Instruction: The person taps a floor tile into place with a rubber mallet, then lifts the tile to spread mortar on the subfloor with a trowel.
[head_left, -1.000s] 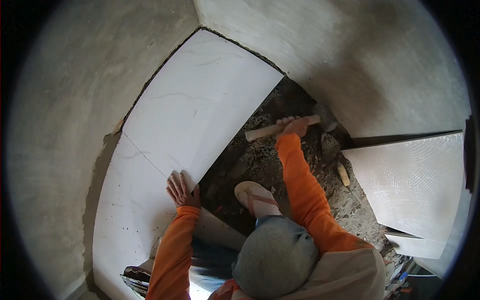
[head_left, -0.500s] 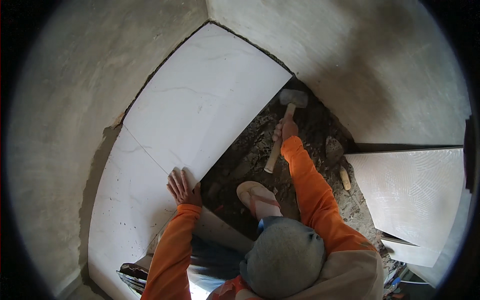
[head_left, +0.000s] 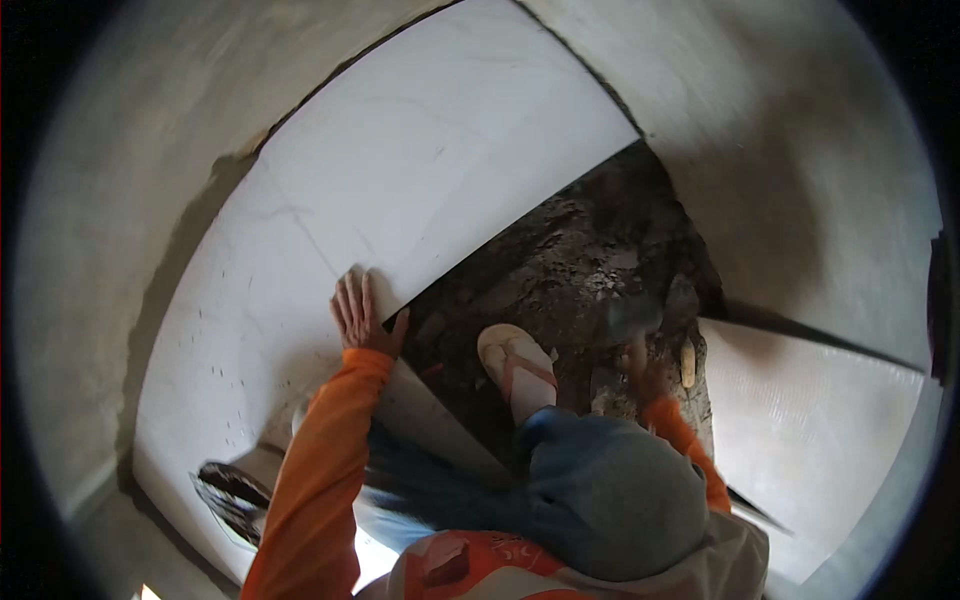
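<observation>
My left hand (head_left: 360,312) lies with fingers stretched out on the white marbled floor tile (head_left: 440,160), close to the tile's inner corner. Its thumb reaches over the edge toward the bare bed. My right hand (head_left: 652,378), smeared by motion, is low on the right over the dark rough mortar bed (head_left: 560,240). It grips a rubber mallet, whose grey head (head_left: 632,316) is blurred and points away from me. Most of the handle cannot be made out.
Plastered walls (head_left: 800,160) meet behind the tile. A loose tile (head_left: 810,420) with a ridged back leans at the right. Near my right hand lies a wooden-handled tool (head_left: 688,363). My sandalled foot (head_left: 515,362) stands on the bed; a dark trowel-like tool (head_left: 232,495) sits lower left.
My right hand has pulled the mallet back from the far wall toward my body. My left hand stays flat on the tile. The whole view has shifted and turned slightly.
</observation>
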